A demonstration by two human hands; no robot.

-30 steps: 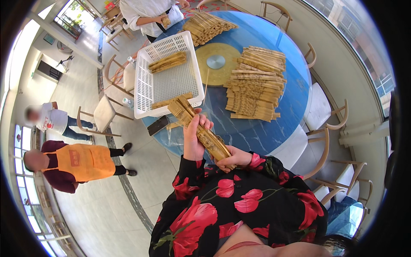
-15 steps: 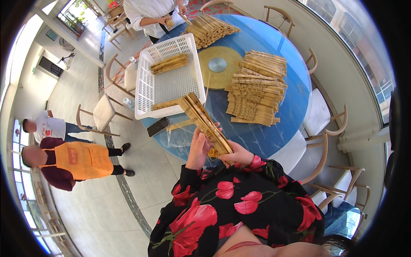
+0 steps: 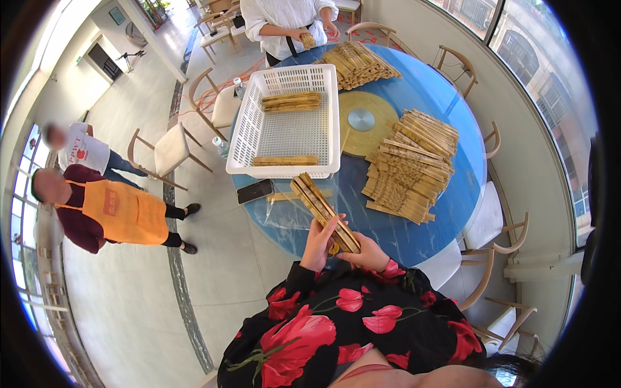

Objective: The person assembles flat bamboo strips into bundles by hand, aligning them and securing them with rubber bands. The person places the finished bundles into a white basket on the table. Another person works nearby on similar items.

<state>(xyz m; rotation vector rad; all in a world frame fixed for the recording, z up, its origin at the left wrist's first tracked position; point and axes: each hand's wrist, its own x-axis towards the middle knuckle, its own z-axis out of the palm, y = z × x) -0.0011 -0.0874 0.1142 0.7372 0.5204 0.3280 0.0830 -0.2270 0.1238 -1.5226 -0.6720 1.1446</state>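
A bundle of flat bamboo strips [image 3: 315, 199] slants up and away from me over the near table edge. My left hand [image 3: 317, 246] wraps its left side, fingers closed around the strips. At the near end, my right hand [image 3: 368, 253] grips the bundle's lower right side. Yellow rubber bands [image 3: 333, 248] hang by the left hand's fingers; how they are held is partly hidden. Beyond the bundle stands a white plastic basket [image 3: 231, 132] with a few bamboo bundles [image 3: 284, 160] inside. A large pile of bamboo strips [image 3: 414, 165] lies to the right on the blue table [image 3: 349, 218].
A dark phone [image 3: 255, 191] and a clear plastic bag [image 3: 284, 212] lie before the basket. Another strip pile [image 3: 362, 64] sits at the back, beside a co-worker's hand [image 3: 304, 37] holding strips. Chairs [image 3: 171, 150] surround the table; two people [image 3: 123, 207] stand at left.
My view has turned, so the table and basket appear farther right. The bundle stays in both hands and sits slightly lower. The co-worker's hands have moved apart.
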